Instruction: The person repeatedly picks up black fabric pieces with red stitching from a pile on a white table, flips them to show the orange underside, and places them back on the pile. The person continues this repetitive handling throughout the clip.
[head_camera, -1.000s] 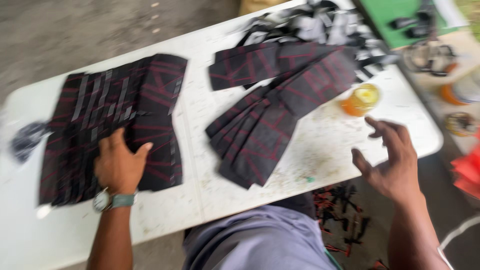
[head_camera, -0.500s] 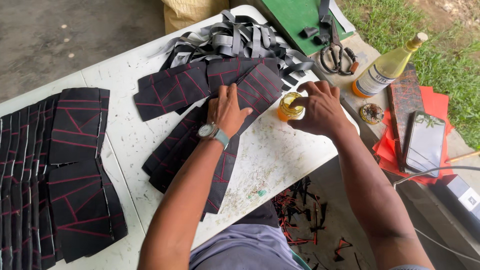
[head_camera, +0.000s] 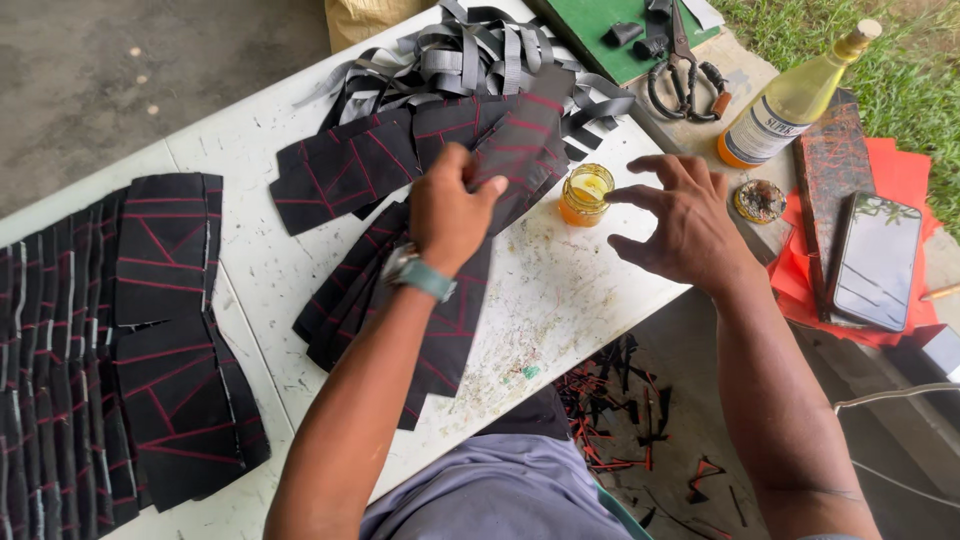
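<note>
My left hand (head_camera: 450, 215), with a watch at the wrist, pinches the top black piece with red lines (head_camera: 520, 140) from a fanned stack (head_camera: 345, 300) in the middle of the white table (head_camera: 560, 290). My right hand (head_camera: 680, 220) hovers with spread fingers just right of a small open glass jar of amber liquid (head_camera: 585, 193) and holds nothing. The jar stands at the table's right edge, beside the stack.
More black pieces with red lines lie at the left (head_camera: 165, 330). A heap of grey strips (head_camera: 470, 55) sits at the far side. Scissors (head_camera: 680, 70), a green mat (head_camera: 600, 25), a bottle (head_camera: 790, 100), a round lid (head_camera: 760, 200) and a phone (head_camera: 880, 260) lie right. Offcuts (head_camera: 620, 400) litter the floor.
My left hand has lifted from lying flat on the stack and now pinches a piece. My right hand has drawn back from the jar and spread its fingers.
</note>
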